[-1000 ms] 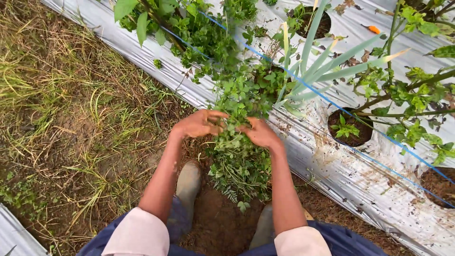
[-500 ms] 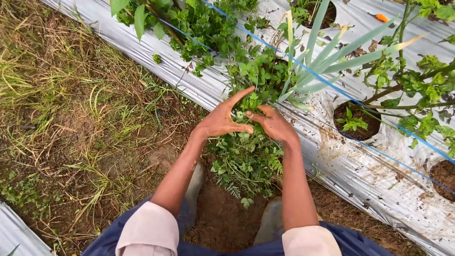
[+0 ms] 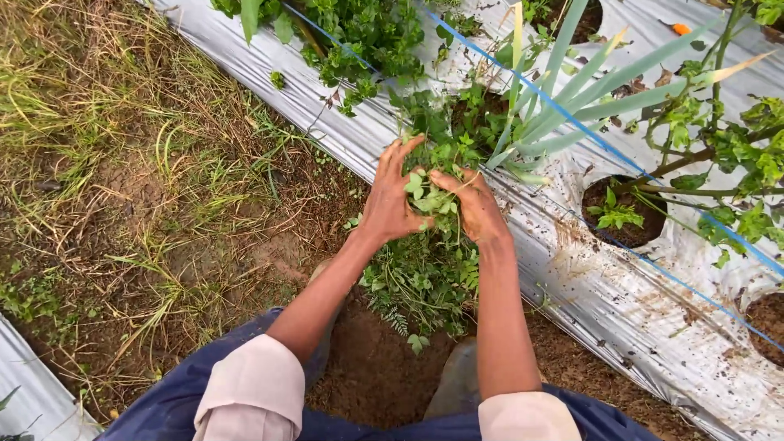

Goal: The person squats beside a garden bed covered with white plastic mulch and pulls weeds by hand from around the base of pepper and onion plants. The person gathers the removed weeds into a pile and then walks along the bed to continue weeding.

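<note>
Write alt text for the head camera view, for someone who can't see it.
Seen from above, a person's left hand and right hand close around a clump of leafy green weeds at the edge of a silver plastic mulch sheet. A blue line crosses the sheet, past a long-leaved plant; bare soil and grass lie left.

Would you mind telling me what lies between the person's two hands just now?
In the head view, a clump of leafy green weeds fills the gap between the left hand and the right hand; both grip it.
</note>
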